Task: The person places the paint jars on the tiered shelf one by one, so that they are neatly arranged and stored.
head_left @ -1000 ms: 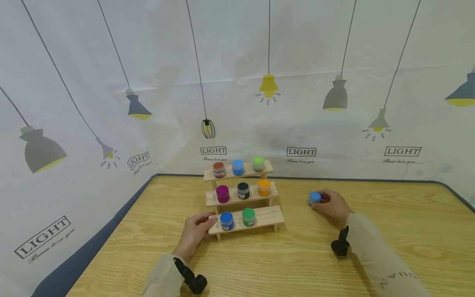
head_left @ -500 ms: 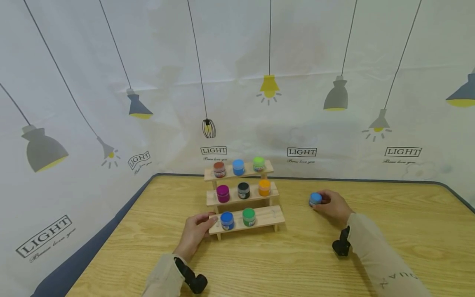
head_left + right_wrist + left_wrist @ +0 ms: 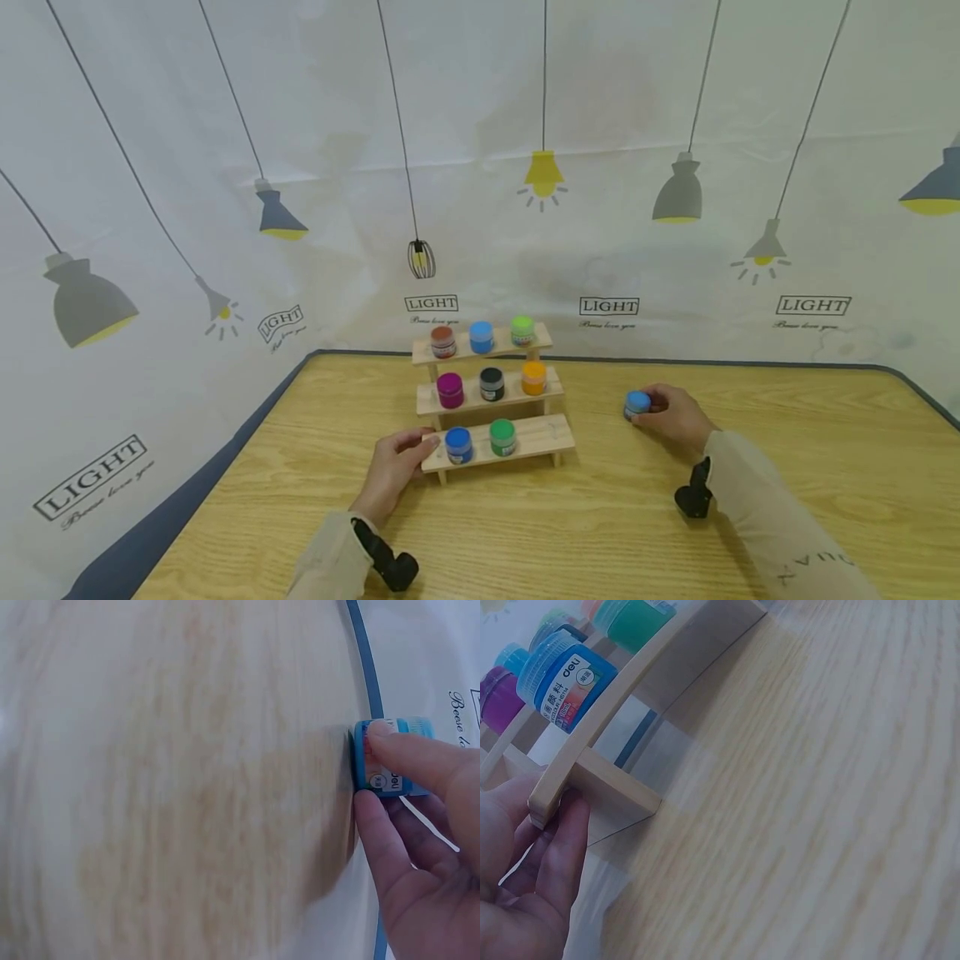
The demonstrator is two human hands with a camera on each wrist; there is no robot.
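My left hand (image 3: 395, 467) pinches the left end of the lowest step of a wooden three-tier stand (image 3: 551, 433), thumb on top and fingers beneath. A dark blue paint jar (image 3: 459, 447) and a green paint jar (image 3: 502, 437) sit on that step; its right end is bare. To the right of the stand, my right hand (image 3: 677, 417) grips a light blue paint jar (image 3: 637, 403) between thumb and fingers. In the right wrist view that labelled paint jar (image 3: 386, 780) is upright, its base right at the tabletop.
On the middle step stand purple (image 3: 450, 390), black (image 3: 492, 384) and orange (image 3: 534, 378) jars. Brown (image 3: 443, 342), light blue (image 3: 482, 337) and lime green (image 3: 522, 331) jars line the top step. A printed backdrop (image 3: 480, 250) rises behind the wooden table (image 3: 525, 542).
Almost nothing differs. The right wrist and sleeve have turned slightly, while the light blue jar, the left hand and the stand keep their places.
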